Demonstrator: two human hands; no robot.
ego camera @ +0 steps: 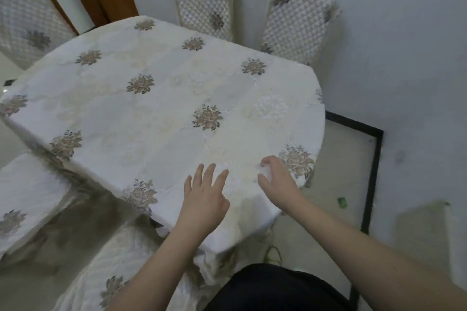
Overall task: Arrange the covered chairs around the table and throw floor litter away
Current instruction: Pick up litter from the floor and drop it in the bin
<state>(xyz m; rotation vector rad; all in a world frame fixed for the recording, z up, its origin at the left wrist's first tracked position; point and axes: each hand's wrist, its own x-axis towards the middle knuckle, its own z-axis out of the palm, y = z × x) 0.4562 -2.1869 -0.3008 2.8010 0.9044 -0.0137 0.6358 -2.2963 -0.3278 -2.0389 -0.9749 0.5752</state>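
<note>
Currently, the table [161, 98] is filling most of the view, draped in a white flowered cloth [177, 78] hanging past its edges. Covered chairs are standing around it: two quilted backs against the far wall [204, 2] [298, 23], one at far left [25, 23], a seat at lower left [22, 197] and a further seat [106, 272] partly tucked under the near edge beneath the arms.

The left hand [202, 199] is lying flat on the cloth with fingers spread and open, holding nothing. The right hand [275, 179] is curling at the near corner of the table, fingers bent around something white; whether this is a fold of cloth or a scrap of tissue cannot be determined.

A small green piece of litter [341, 202] is lying on the floor to the right, well apart from both hands, near a black floor line [371, 171].

Risks, as judged: pulling on a pinched fold would be dragging the cloth askew. Shifting the near chair could be catching the hanging hem. The green scrap, being small and off to the side, is likely to be overlooked.
</note>
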